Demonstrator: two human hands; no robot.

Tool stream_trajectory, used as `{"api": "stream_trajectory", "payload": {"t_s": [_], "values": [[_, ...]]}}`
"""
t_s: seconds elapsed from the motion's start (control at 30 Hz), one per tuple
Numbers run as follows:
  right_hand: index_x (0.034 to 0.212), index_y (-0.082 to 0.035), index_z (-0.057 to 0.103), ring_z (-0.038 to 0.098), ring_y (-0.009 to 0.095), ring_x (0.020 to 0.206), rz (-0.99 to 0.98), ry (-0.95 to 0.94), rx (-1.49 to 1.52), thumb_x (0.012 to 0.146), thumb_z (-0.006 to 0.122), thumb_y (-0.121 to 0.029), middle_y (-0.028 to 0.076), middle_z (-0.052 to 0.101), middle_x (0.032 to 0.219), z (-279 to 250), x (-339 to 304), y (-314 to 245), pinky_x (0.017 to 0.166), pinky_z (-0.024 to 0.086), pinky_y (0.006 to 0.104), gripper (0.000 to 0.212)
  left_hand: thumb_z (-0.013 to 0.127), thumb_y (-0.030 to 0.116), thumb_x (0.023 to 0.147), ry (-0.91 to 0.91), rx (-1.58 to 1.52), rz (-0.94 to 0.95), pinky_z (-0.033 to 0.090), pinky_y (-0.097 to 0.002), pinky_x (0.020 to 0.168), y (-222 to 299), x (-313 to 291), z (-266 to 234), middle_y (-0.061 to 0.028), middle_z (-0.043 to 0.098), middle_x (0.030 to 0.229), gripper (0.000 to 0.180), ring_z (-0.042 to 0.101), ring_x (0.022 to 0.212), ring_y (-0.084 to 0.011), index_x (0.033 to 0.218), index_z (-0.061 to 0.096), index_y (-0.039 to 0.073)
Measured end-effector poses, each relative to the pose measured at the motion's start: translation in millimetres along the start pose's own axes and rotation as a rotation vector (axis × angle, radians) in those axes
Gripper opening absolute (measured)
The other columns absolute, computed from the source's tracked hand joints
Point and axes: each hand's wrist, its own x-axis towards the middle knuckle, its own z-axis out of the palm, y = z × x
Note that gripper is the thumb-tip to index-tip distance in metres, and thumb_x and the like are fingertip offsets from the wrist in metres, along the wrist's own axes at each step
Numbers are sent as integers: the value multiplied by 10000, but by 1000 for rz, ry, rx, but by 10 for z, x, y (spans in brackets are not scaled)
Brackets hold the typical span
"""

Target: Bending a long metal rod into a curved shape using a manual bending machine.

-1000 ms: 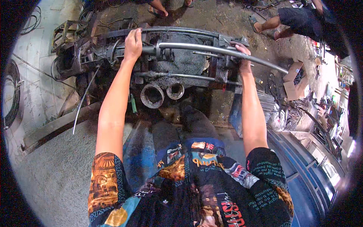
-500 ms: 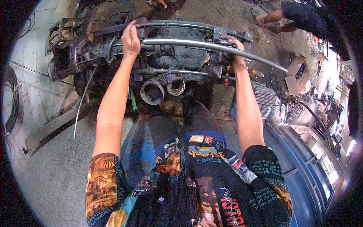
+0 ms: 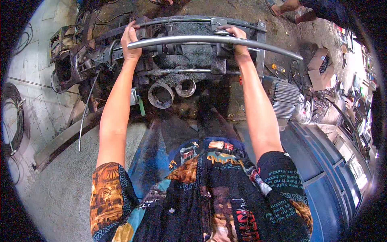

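Observation:
A long, slightly bowed metal tube [image 3: 181, 39] spans left to right above a dark, greasy bending machine [image 3: 217, 64]. My left hand [image 3: 131, 43] is at the tube's left end, which lies across the palm; its fingers reach up past the tube, bent at the tips. Farther right, my right hand [image 3: 237, 36] is closed around the tube from below, its curled fingers showing on the far side and part of the palm hidden. The tube's free right end sticks out well beyond that hand. Shiny rods run along the machine's far and near sides.
Two round metal rings [image 3: 161, 96] are on the near side, beside a green-handled tool [image 3: 142, 105]. An open cardboard box [image 3: 321, 68] and a finned motor housing [image 3: 284, 97] stand right. Coiled cable [image 3: 16, 117] lies left. Another person's legs [image 3: 288, 10] show far right.
The tube has shifted left, so its left end now overlaps my left palm. Its right end has swung farther from me. Both hands have moved slightly left, and the view has shifted a little.

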Motion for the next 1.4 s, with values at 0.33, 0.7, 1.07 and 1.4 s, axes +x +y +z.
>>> {"api": "stream_trajectory", "payload": {"t_s": [0.33, 0.7, 1.07, 1.4], "values": [[981, 26, 721, 614, 136, 755, 253, 63, 175, 832, 506, -208, 80, 706, 878, 196, 9, -115, 723, 479, 262, 351, 326, 361, 1005, -4, 56, 33, 483, -368, 878, 77, -14, 19, -141, 691, 991, 486, 649, 948, -288, 1193, 589, -2], [969, 26, 695, 606, 167, 797, 67, 3, 191, 805, 504, -222, 105, 694, 917, 292, 20, -173, 783, 466, 287, 353, 289, 403, 1018, -33, -2, 21, 473, -370, 892, -40, 0, 40, -113, 699, 999, 526, 646, 972, -298, 1217, 582, 15], [948, 23, 670, 595, 148, 822, 207, -57, 52, 769, 453, -225, 87, 677, 904, 245, -42, -422, 792, 472, 267, 375, 277, 391, 1033, -22, -4, 58, 446, -372, 927, -22, 11, 68, -142, 682, 1059, 531, 623, 1028, -309, 1294, 545, 12], [934, 27, 668, 583, 141, 816, 73, -64, -44, 798, 433, -220, 87, 669, 887, 275, -37, -429, 791, 470, 269, 367, 293, 370, 1034, -32, -33, 6, 439, -380, 946, -38, 11, 63, -158, 674, 1078, 514, 612, 1063, -320, 1294, 546, 7]]}}
